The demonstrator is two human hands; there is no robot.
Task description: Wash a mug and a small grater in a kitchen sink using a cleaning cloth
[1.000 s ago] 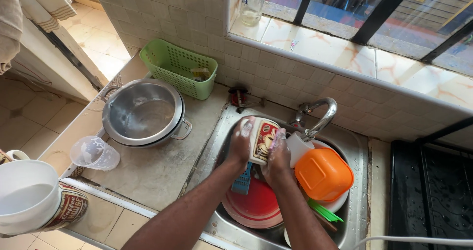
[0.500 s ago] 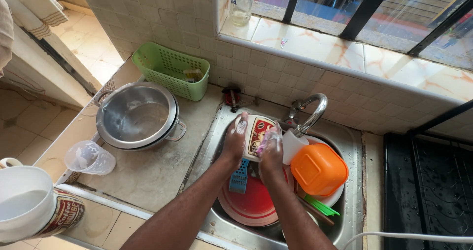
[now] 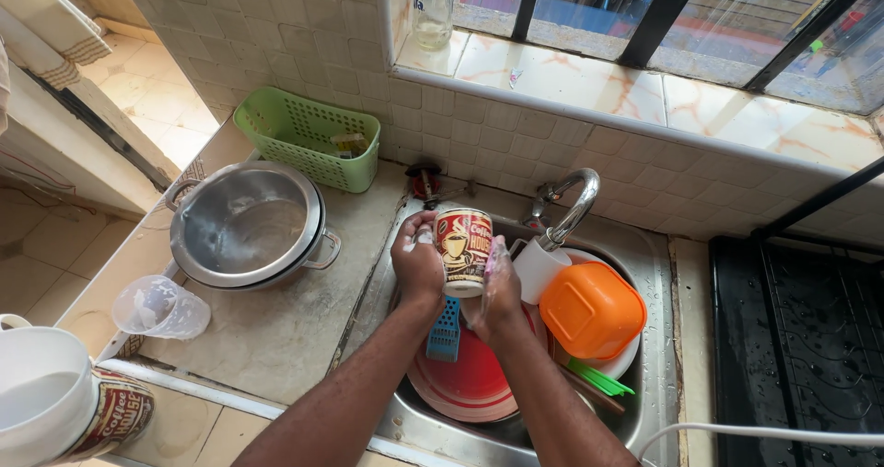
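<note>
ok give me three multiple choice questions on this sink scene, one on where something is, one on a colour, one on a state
1. Where is the green basket?
A. on the counter against the tiled wall
B. in the sink
C. on the window sill

2. What colour is the upturned tub in the sink?
A. blue
B. orange
C. white

3. How is the printed mug held?
A. set down on the counter
B. by one hand only
C. between both hands over the sink

Answers:
1 A, it stands behind the steel pot by the wall.
2 B, its whole shell is orange.
3 C, the left hand and the right hand each press a side.
</note>
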